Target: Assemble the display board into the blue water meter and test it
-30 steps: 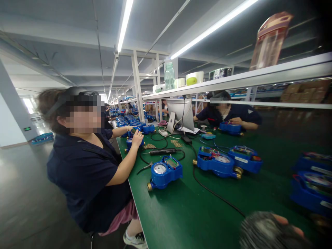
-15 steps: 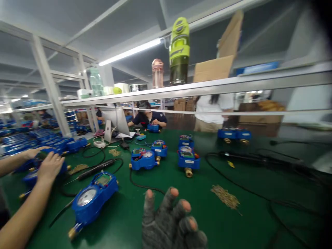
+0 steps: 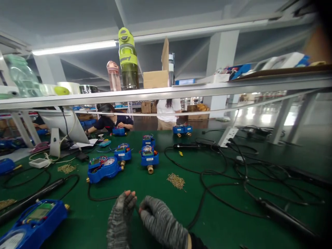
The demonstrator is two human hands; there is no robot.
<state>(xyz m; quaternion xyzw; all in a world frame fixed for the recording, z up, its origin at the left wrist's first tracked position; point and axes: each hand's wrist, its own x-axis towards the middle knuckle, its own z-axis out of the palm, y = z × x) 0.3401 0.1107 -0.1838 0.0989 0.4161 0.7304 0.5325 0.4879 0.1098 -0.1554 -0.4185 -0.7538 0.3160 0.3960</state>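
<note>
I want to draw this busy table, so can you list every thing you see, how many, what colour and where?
Water meters: at least seven, blue with brass ends, spread over the table from near left to far side.
Table: one, green, across the whole lower view.
Screw piles: three, brassy, one at centre, two at left.
Cables: many, black, tangled at right.
Electric screwdrivers: at least two, black, left and right foreground.
Monitor: one, white, far left.
Bottles: several, green, pink and clear, on the shelf above.
Cardboard box: one, brown, on the shelf.
People: two, across the table.
Left hand: grey glove, bottom centre.
Right hand: grey glove, fingertips meeting the left's.
</note>
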